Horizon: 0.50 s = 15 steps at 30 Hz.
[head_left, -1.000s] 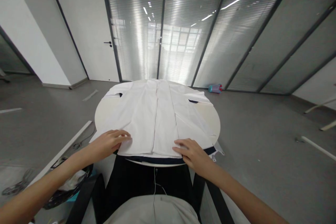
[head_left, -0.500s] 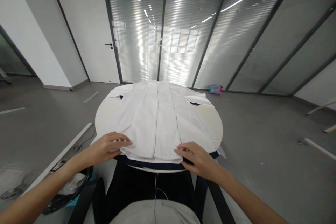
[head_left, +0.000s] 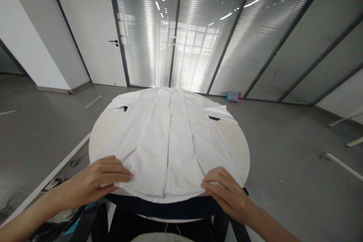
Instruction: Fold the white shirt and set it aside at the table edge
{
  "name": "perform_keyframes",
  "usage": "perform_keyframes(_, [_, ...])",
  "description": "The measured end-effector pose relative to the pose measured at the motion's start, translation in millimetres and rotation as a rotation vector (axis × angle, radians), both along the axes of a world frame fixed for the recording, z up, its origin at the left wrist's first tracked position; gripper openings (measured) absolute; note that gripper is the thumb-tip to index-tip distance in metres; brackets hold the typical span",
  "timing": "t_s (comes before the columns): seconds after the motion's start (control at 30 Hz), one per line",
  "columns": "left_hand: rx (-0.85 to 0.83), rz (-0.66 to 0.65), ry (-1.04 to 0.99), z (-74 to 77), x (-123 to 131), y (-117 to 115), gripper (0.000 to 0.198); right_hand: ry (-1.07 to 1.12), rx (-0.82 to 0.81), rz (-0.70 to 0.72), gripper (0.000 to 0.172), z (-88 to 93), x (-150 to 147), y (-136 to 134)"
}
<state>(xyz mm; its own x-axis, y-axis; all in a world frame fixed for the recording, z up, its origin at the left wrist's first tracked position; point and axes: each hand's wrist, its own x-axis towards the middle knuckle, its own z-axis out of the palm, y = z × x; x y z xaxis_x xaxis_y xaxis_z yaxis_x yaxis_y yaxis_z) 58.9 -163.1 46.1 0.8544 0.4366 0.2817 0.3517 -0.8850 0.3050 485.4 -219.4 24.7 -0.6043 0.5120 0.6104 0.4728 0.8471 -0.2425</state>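
Observation:
A white long-sleeved shirt (head_left: 153,140) lies spread out, collar at the far side and hem near me, on a round white table (head_left: 237,141). My left hand (head_left: 103,177) is closed on the hem's left part, its thumb beneath the cloth. At the hem's right part, my right hand (head_left: 227,193) pinches the edge between thumb and fingers. Some dark navy cloth (head_left: 172,208) shows beneath the shirt along the table's near edge. Small dark patches also peek out by both sleeves. A seam or placket runs down the shirt's middle, with a few soft creases beside it.
Black chair armrests (head_left: 90,224) stand close below the table. Cables and a bin-like container (head_left: 64,221) sit on the floor at left, beside a white bar (head_left: 61,170). A blue and pink object (head_left: 233,96) lies near the glass partition (head_left: 195,45).
Both hands have moved outward and nearer to me, drawing the hem toward me and wider. The table appears larger and closer, and more of the navy cloth shows below the hem.

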Motion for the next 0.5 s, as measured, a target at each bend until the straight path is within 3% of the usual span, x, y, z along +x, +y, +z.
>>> perform_keyframes(0.1, [-0.086, 0.191, -0.165, 12.9, 2.5, 42.2, 0.021, 0.167, -0.114, -0.079, 0.015, 22.4, 2.3, 42.8])
perform_keyframes(0.17, [-0.184, 0.374, -0.246, 16.7, 12.1, 82.3, 0.028, 0.284, -0.245, -0.184, 0.018, 31.6, 1.9, 83.8])
perform_keyframes(0.23, [-0.343, 0.475, -0.280, 13.9, 27.6, 124.2, 0.042, 0.383, -0.416, -0.300, 0.025, 30.8, -0.9, 127.3])
perform_keyframes(0.33, [-0.671, 0.476, -0.332, -1.8, 52.0, 170.4, 0.053, 0.507, -0.746, -0.395, 0.041, 11.4, -7.1, 177.4])
perform_keyframes(0.4, [-0.826, 0.482, -0.384, -15.0, 60.6, 181.8, 0.054, 0.593, -0.942, -0.440, 0.048, -5.9, -8.9, 190.0])
perform_keyframes(0.5, [-0.869, 0.432, -0.430, -28.6, 54.6, 169.7, 0.052, 0.695, -1.106, -0.410, 0.051, -22.0, -3.1, 173.5])
